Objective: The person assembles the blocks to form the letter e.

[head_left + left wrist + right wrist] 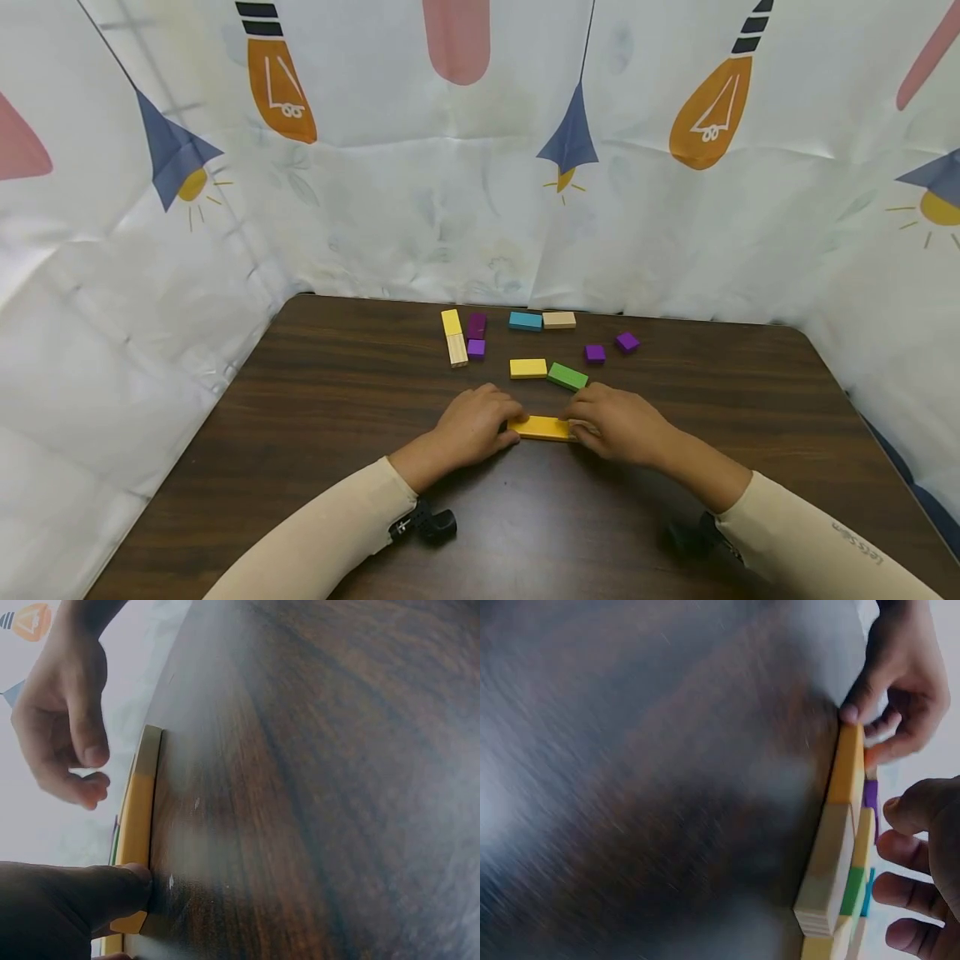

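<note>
An orange-yellow block [546, 428] lies on the table between the two hands. My left hand [476, 423] pinches its left end, the thumb on the near side. In the right wrist view a plain wood block [826, 862] sits end to end with the orange-yellow one, forming a row. My right hand [622, 425] hovers by the right end of this row, largely covering the wood block in the head view. Its fingers [907, 896] are spread and apart from the blocks. Just beyond lie a green block [567, 377] and a yellow block [528, 368].
Farther back on the dark wooden table [360, 358] are a blue block [525, 321], a tan block [558, 320] and several purple blocks [595, 354]. A yellow block [451, 322] and a wood block [457, 350] stand in line at left. A printed curtain [420, 225] hangs behind.
</note>
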A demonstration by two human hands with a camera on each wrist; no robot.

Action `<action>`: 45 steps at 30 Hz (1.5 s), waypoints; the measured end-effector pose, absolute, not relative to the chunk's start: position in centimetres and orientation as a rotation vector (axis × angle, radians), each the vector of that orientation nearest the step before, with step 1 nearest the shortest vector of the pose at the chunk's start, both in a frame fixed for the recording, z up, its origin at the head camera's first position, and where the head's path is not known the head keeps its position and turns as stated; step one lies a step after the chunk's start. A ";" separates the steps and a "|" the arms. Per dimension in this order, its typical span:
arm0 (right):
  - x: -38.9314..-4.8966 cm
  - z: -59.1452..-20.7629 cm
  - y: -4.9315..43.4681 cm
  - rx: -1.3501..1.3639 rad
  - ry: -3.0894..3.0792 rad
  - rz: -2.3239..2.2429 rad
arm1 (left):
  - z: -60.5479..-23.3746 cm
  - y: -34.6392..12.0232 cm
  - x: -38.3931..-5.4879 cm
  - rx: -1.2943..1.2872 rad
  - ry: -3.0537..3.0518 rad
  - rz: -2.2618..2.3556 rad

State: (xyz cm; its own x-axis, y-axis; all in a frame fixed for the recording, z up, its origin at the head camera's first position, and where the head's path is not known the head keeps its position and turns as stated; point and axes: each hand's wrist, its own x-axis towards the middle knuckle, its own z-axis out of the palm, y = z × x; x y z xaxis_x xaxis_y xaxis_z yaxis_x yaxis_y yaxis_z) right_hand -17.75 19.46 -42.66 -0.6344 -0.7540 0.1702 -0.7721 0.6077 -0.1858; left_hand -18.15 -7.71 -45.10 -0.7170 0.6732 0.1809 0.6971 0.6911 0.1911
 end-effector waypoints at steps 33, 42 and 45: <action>-15.4 -44.4 19.7 1.294 -2.697 0.264 | -45.2 -8.0 -18.3 -1.195 -2.831 -0.378; -15.4 -44.4 19.5 1.296 -2.696 0.271 | -44.9 -9.7 -19.8 -0.975 -2.808 -0.415; -15.4 -44.4 19.4 1.295 -2.704 0.271 | -44.7 -10.6 -20.8 -0.840 -2.794 -0.404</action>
